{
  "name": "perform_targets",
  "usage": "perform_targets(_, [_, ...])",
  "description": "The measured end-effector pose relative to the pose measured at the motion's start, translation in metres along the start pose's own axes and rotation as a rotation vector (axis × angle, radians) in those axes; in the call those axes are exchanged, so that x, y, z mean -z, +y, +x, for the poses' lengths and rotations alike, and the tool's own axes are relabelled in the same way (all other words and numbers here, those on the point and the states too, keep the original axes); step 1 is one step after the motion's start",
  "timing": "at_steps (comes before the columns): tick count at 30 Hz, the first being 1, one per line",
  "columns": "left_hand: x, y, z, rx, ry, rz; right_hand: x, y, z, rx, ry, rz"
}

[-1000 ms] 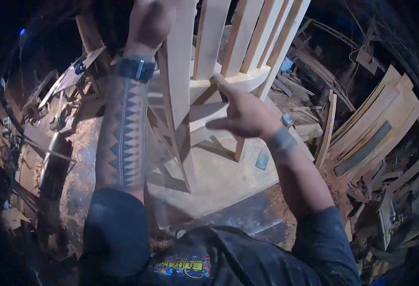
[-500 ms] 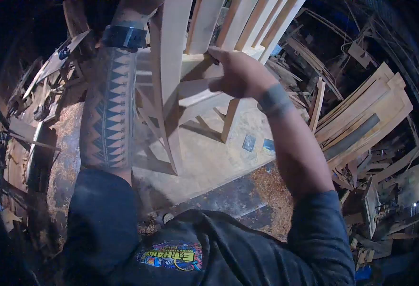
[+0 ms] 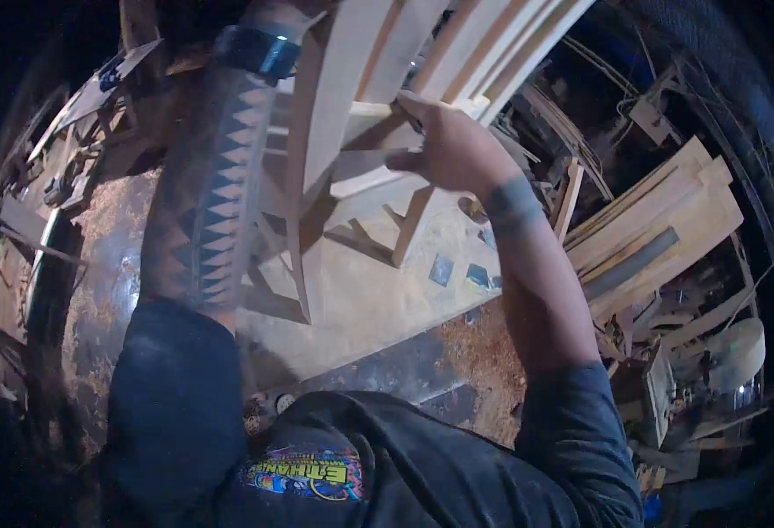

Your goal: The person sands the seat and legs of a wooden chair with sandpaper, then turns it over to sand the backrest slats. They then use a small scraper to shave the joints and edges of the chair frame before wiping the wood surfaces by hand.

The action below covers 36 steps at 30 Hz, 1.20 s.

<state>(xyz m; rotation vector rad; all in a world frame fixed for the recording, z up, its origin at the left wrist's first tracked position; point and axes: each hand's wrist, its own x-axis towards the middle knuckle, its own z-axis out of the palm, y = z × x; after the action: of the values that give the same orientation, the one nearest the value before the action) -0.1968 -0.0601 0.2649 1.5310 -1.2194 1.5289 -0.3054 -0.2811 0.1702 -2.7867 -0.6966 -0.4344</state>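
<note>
A pale, unfinished wooden chair [image 3: 316, 150] with a slatted back stands tilted on a light wooden board [image 3: 360, 321]. My right hand [image 3: 462, 145] grips the rail at the foot of the slats, with the forefinger over the rail and the thumb apart below it. At the top edge, my left hand [image 3: 286, 12] is beside the chair's near back post, mostly cut off by the frame. Its fingers are hidden. A dark watch [image 3: 259, 53] is on that wrist.
Small dark sheets [image 3: 441, 270] lie on the board right of the chair legs. Stacked planks [image 3: 660, 220] lean at the right among wood offcuts. Shavings [image 3: 484, 339] litter the floor, and more scrap wood [image 3: 61, 167] is piled at the left.
The upper part of the chair has shifted right in view, and its near legs slightly left. Both hands have moved with it, and the right hand keeps its hold on the rail.
</note>
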Motion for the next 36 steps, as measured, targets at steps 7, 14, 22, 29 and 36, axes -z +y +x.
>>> perform_targets(7, [0.001,0.010,0.006,0.089,0.104,-0.342,0.002,-0.016,-0.019,-0.058,0.020,-0.142])
perform_targets(14, [-0.008,-0.004,0.006,-0.200,0.125,0.022,0.004,0.003,-0.017,0.015,0.017,-0.092])
perform_targets(22, [-0.003,0.015,0.002,0.220,-0.066,-0.120,-0.005,0.017,0.012,-0.163,-0.145,0.476])
perform_targets(29, [-0.017,-0.013,0.001,-0.227,0.165,-0.100,-0.011,-0.012,-0.006,-0.095,-0.014,0.196])
perform_targets(36, [0.007,0.049,0.013,0.332,0.125,-0.588,-0.015,-0.013,0.000,-0.189,-0.007,0.010])
